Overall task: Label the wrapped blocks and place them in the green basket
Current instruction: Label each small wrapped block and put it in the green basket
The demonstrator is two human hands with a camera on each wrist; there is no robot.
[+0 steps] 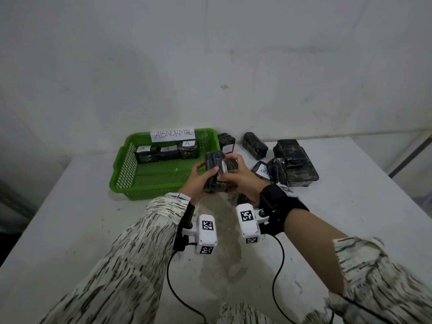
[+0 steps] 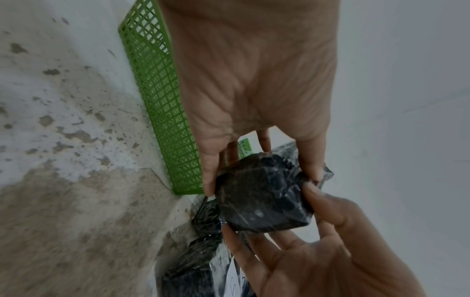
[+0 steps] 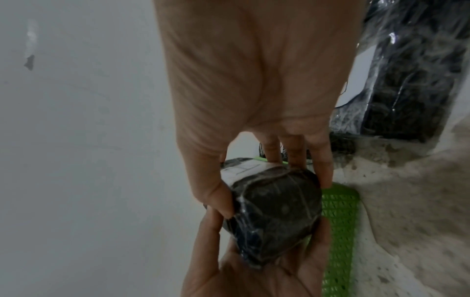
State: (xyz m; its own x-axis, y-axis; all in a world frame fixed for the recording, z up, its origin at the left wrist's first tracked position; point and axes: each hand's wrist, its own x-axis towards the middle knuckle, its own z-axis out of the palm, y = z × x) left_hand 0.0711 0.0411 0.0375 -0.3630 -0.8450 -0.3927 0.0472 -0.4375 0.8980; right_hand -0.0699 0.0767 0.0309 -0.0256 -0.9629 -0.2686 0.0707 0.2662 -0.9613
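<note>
A dark block wrapped in clear film [image 1: 218,173] is held in the air just in front of the green basket [image 1: 121,174]. My left hand [image 1: 198,181] grips its left side and underside, and my right hand [image 1: 236,174] grips its right side, thumb on top. In the right wrist view a white label [image 3: 241,170] shows on the block [image 3: 277,213]. The left wrist view shows the block's [image 2: 262,193] end face between both hands. Three blocks labelled A [image 1: 167,152] lie along the basket's far wall under a paper sign [image 1: 173,134].
A pile of wrapped dark blocks [image 1: 292,160] lies right of the basket, one with a white B label [image 1: 264,172]. Another block [image 1: 226,141] stands by the basket's far right corner. The white table [image 1: 350,218] is worn and stained in front of me. Wall behind.
</note>
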